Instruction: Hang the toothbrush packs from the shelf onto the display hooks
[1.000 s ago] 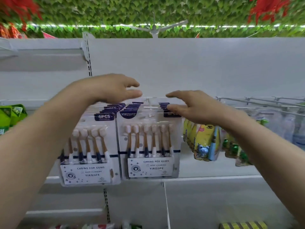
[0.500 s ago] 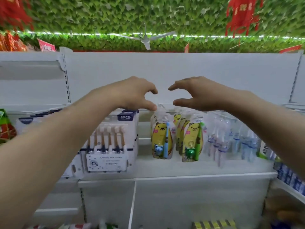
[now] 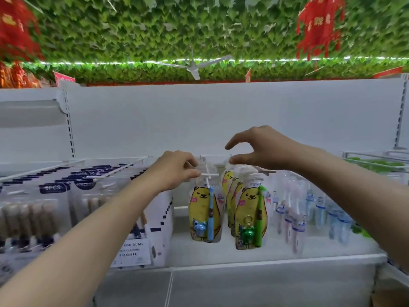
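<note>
Toothbrush pack with blue brush (image 3: 204,214): hangs from a white display hook (image 3: 209,174) near the middle of the rack, above the white shelf (image 3: 287,251); its bottom edge looks close to the shelf surface, contact cannot be told
Handling, as a judgement: light and thin, a clear flexible pouch over a stiffer card; it likely swings and bends easily; the smooth plastic may slip in a loose pinch
Where to take hold: the clear top flap around the hang hole, so the hole can be steered along the hook; the lower body with the charm is a poorer place to grip
Look: yellow bear card, a blue brush upright on the right side, a small blue charm low on the front
Neighbouring pack with green brush (image 3: 251,214): same yellow bear, green brush and green charm; it fronts a row of like packs just beside the blue one
Left hand (image 3: 174,170): fingers curled, pinching the top of the blue pack at the hook tip
Right hand (image 3: 263,149): fingers spread and loosely bent above the green row; it holds nothing; whether the thumb touches a pack cannot be told
Six-piece packs (image 3: 84,196): hang in rows at the left end of the rack
Clear packs (image 3: 309,207): blurred, hang toward the right end
</note>
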